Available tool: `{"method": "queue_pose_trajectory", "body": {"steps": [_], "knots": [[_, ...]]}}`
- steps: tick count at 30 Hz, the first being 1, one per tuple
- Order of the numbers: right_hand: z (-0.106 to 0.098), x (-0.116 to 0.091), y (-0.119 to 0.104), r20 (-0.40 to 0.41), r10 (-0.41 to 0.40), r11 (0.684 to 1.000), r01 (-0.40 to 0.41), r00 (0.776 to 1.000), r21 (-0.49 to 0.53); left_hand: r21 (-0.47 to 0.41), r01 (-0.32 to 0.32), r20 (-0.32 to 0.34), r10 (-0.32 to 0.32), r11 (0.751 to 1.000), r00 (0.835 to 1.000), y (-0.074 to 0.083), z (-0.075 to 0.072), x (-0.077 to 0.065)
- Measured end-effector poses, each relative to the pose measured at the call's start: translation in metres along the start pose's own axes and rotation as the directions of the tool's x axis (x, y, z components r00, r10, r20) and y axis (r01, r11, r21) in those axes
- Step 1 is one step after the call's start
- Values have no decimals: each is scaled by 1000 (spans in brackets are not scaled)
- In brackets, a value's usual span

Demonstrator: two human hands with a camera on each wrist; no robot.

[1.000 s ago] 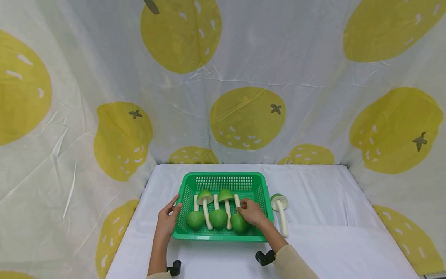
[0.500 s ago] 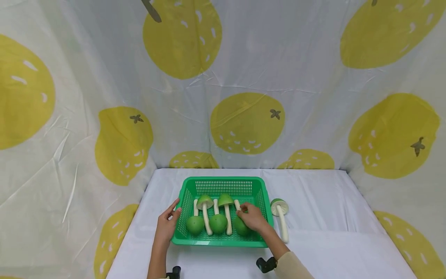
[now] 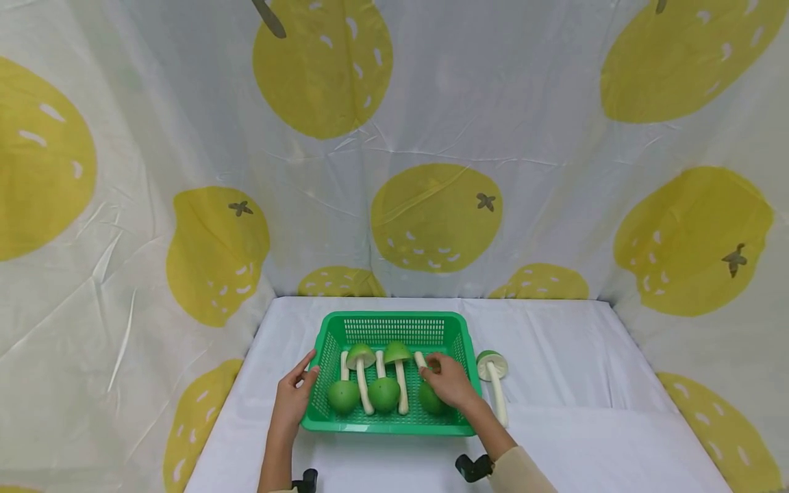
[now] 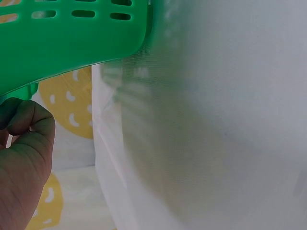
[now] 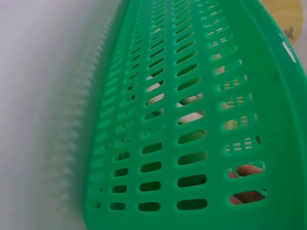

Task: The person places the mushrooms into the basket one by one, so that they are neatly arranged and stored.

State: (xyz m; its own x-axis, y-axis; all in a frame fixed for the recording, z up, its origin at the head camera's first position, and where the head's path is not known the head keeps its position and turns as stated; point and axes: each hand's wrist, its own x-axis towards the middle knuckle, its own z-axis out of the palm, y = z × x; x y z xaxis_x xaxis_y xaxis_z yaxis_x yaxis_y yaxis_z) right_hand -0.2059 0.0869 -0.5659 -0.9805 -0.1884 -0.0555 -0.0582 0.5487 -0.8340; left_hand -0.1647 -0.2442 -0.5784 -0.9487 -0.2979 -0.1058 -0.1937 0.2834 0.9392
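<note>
Several toy mushrooms with green caps and white stems, such as this one (image 3: 384, 394), lie in a row in a green plastic basket (image 3: 394, 429), caps alternately near and far. My right hand (image 3: 451, 381) reaches inside and pinches the stem of the rightmost mushroom (image 3: 431, 399), whose cap is partly covered by the hand. With thumb and fingers, my left hand (image 3: 292, 400) grips the basket's left rim. The left wrist view shows that hand (image 4: 29, 143) at the rim. Through the slots in the right wrist view, only bits of the right hand show.
One more mushroom (image 3: 496, 387) lies on the white cloth just right of the basket, cap toward the back. White curtains (image 3: 437, 226) printed with yellow fruit stand behind the table and at both sides.
The right hand has moved the rightmost mushroom slightly right, widening the gap to its neighbour and tilting its stem. The left hand stays at the basket's rim. The head view has shifted slightly.
</note>
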Motion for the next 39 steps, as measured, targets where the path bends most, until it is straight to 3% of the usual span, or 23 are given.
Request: {"method": "queue_pose_trajectory", "body": {"steps": [11, 22, 39], "knots": [[-24, -6, -5, -57, -56, 991, 63, 997, 117, -3, -8, -14, 8, 1000, 1000, -6, 1, 4], [-55, -10, 5, -211, -59, 991, 83, 976, 105, 13, 12, -15, -12, 1000, 1000, -5, 1, 3], [-76, -16, 31, -271, -5, 997, 26, 963, 73, 6, 4, -8, -4, 1000, 1000, -5, 1, 4]]}}
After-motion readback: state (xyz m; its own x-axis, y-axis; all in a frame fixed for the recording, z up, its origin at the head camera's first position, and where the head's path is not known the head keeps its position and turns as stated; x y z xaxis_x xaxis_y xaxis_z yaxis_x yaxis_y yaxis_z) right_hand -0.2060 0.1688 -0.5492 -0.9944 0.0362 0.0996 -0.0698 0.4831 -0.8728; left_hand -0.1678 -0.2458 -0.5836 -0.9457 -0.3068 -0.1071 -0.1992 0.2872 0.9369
